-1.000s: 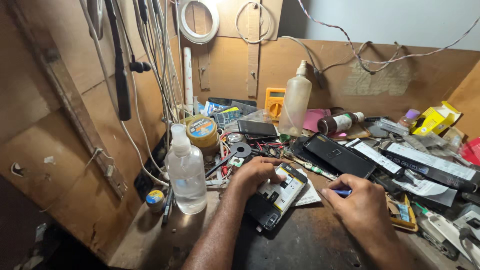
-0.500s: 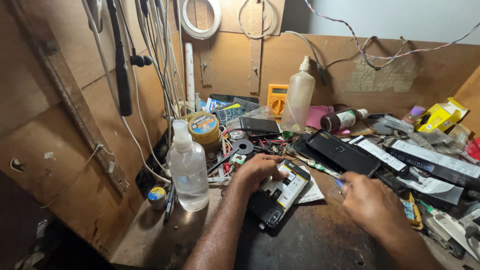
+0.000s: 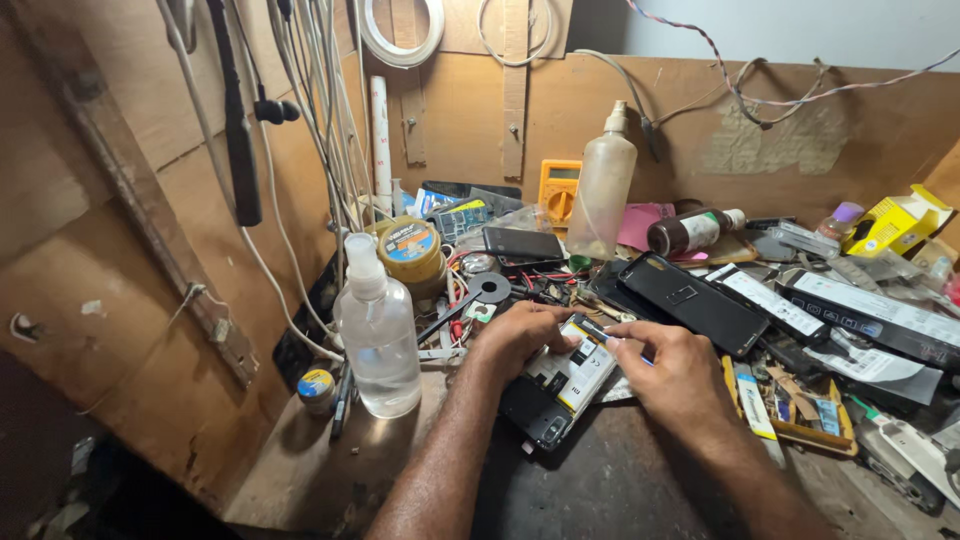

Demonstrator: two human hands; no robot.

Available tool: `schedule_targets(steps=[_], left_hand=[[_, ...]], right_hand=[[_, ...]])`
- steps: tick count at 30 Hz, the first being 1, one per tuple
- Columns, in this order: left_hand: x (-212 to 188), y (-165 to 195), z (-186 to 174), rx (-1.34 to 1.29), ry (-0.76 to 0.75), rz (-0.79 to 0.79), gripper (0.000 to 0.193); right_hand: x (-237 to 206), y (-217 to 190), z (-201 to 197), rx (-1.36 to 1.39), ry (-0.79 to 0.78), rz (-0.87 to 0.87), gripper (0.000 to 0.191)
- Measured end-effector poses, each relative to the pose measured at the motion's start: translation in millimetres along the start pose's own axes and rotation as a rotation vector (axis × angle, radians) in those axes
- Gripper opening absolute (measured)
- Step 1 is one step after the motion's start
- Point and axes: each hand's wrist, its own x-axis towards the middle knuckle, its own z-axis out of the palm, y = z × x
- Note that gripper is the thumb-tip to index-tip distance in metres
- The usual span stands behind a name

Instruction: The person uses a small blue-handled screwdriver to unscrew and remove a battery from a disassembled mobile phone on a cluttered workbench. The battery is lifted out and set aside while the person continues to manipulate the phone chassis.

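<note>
While the left hand [image 3: 520,335] presses its fingers down on one opened phone [image 3: 558,385] lying near the bench's [image 3: 620,480] front edge, the right hand [image 3: 672,372] pinches a blue-handled tool [image 3: 600,335] over it. Two plastic bottles stand nearby: one clear spray bottle [image 3: 380,335], one cloudy squeeze bottle [image 3: 602,190].

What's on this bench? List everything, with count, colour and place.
opened phone: 1, black with white parts, bench centre
clear spray bottle: 1, left of phone
tape roll: 1, yellow and blue, behind bottle
squeeze bottle: 1, cloudy, at back wall
multimeter: 1, orange, back wall
dark bottle: 1, brown, lying right of squeeze bottle
yellow box: 1, far right
left hand: steadies phone's top
right hand: holds a thin blue-tipped tool over phone
</note>
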Motion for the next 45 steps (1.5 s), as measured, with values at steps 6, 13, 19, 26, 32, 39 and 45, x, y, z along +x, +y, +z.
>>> schedule_targets(steps=[6,13,19,26,32,39,45], left_hand=[[-0.7,2.4,2.2,0.066,0.034,-0.007,0.060],[2.6,-0.2,2.1,0.024,0.011,-0.003,0.059],[6.8,-4.3,2.9,0.141,0.087,0.034,0.051],[16.5,-8.6,1.4,0.141,0.105,-0.009,0.049],[21.1,-12.7,0.3,0.171,0.120,0.000,0.048],[20.1,-14.5,-0.9,0.137,0.112,0.031,0.051],[14.0,-11.1,1.7,0.110,0.102,0.034,0.049]], right_hand=[[3.6,-6.7,0.1,-0.045,-0.046,0.015,0.030],[9.5,-6.6,0.3,-0.065,-0.072,0.034,0.030],[9.1,-8.9,3.4,-0.114,-0.002,0.031,0.031],[-18.3,-14.7,22.2,-0.054,0.158,-0.020,0.028],[-29.9,-19.7,30.3,-0.102,0.200,-0.040,0.026],[-20.8,-11.5,22.4,0.032,0.164,-0.112,0.025],[0.6,-4.5,9.2,-0.007,0.020,-0.041,0.026]])
